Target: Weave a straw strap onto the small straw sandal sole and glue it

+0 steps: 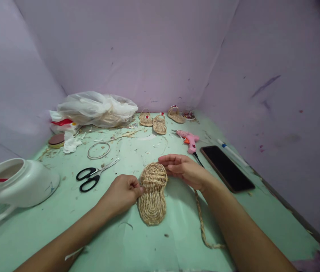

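A small woven straw slipper [152, 206] of coiled braid lies flat on the green tabletop, with braided bands across its front part. At its left edge my left hand [124, 192] is closed, thumb and forefinger pinched together at the slipper's side. My right hand [187, 170] is beside the upper right of the slipper, its fingers stretched out and the fingertips at the toe edge. A braided straw cord [201, 223] runs from under my right wrist down across the table. Whether the cord joins the slipper is hidden by my right hand.
Black-handled scissors [96, 175] and a wire ring [98, 150] lie left, near a white pot [35, 183]. A pink glue gun [188, 139] and a phone [226, 168] are right. Tiny straw sandals [159, 125] and a plastic bag [97, 107] stand at the back wall.
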Demonstrator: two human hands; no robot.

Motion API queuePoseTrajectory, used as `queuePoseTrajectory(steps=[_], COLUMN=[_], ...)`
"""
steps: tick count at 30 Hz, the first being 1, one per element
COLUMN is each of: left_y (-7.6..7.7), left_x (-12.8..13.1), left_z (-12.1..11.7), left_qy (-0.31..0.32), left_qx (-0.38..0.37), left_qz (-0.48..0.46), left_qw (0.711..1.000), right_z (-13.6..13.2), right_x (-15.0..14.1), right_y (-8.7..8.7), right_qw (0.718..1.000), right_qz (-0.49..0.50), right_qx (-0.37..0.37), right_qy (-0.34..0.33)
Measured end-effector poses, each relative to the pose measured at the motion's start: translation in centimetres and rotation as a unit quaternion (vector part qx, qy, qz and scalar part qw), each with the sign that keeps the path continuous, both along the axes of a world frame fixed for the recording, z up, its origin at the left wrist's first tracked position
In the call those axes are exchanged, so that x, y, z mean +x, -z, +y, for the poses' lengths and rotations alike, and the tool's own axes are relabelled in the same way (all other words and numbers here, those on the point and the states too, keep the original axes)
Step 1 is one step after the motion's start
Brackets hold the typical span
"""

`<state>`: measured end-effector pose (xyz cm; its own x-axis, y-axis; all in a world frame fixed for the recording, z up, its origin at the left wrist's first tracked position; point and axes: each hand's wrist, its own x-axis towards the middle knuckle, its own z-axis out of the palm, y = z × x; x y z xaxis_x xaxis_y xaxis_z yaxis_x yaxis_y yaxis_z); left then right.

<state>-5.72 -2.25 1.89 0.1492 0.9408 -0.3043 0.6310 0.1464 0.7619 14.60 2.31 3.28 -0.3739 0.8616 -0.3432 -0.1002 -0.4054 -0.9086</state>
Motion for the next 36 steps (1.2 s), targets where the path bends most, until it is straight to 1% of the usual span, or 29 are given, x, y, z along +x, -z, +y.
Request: queuePoseTrajectory(steps=[1, 4, 6, 8, 10, 12, 14, 15, 19, 21, 23, 27, 29, 32, 34, 36], left_y=[0.0, -0.2, -0.4, -0.5, -0.4, -0.1, 0.1, 0.3, 0.5, 0.6, 0.7, 0.7, 0.6, 0.4, 0.1, -0.2], left_x=[-0.1, -0.4, -0.4, -0.3, -0.2, -0.1, -0.1, -0.1, 0.0, 0.1, 0.1, 0.1, 0.0, -0.6, -1.1, -1.4], left_z=[0.1, 0.3, 0.6, 1.1, 1.7, 2.3, 2.8, 3.0, 3.3, 3.2, 3.2, 3.0, 2.9, 2.6, 2.3, 2.0], left_qy=[-0.010, -0.070, -0.087, -0.073, -0.040, -0.001, 0.027, 0.030, -0.003, -0.016, -0.024, -0.036, -0.036, -0.012, 0.029, 0.066], left_qx=[0.009, 0.061, 0.103, 0.144, 0.178, 0.189, 0.182, 0.173, 0.110, 0.085, 0.078, 0.080, 0.076, 0.060, 0.048, 0.045], left_qz=[-0.013, -0.061, -0.071, -0.071, -0.081, -0.105, -0.125, -0.134, -0.177, -0.200, -0.214, -0.215, -0.216, -0.219, -0.211, -0.181], left_qw=[1.000, 0.994, 0.988, 0.984, 0.980, 0.976, 0.975, 0.975, 0.978, 0.976, 0.973, 0.973, 0.973, 0.974, 0.976, 0.980], right_z=[-0.1, -0.2, -0.2, -0.2, -0.2, -0.2, -0.1, 0.0, 0.1, 0.1, 0.0, -0.2, -0.2, -0.2, -0.2, -0.1], right_x=[0.2, 0.7, 0.8, 0.7, 0.5, 0.4, 0.2, 0.2, -0.2, -0.5, -0.6, -0.4, -0.4, -0.6, -0.7, -0.9], right_y=[-0.1, -0.4, -0.3, -0.2, -0.1, 0.0, 0.2, 0.3, 0.7, 0.8, 0.8, 0.4, 0.4, 0.7, 1.0, 1.3], right_qw=[1.000, 0.991, 0.987, 0.986, 0.982, 0.976, 0.971, 0.970, 0.969, 0.976, 0.982, 0.989, 0.988, 0.984, 0.984, 0.988], right_qz=[-0.025, -0.115, -0.138, -0.136, -0.141, -0.158, -0.175, -0.182, -0.193, -0.172, -0.149, -0.110, -0.113, -0.140, -0.137, -0.123], right_qx=[0.014, 0.060, 0.078, 0.093, 0.118, 0.141, 0.149, 0.150, 0.149, 0.135, 0.120, 0.085, 0.082, 0.100, 0.100, 0.088], right_qy=[-0.004, -0.017, -0.028, -0.036, -0.045, -0.056, -0.060, -0.057, -0.028, -0.010, -0.004, -0.050, -0.066, -0.053, -0.044, -0.036])
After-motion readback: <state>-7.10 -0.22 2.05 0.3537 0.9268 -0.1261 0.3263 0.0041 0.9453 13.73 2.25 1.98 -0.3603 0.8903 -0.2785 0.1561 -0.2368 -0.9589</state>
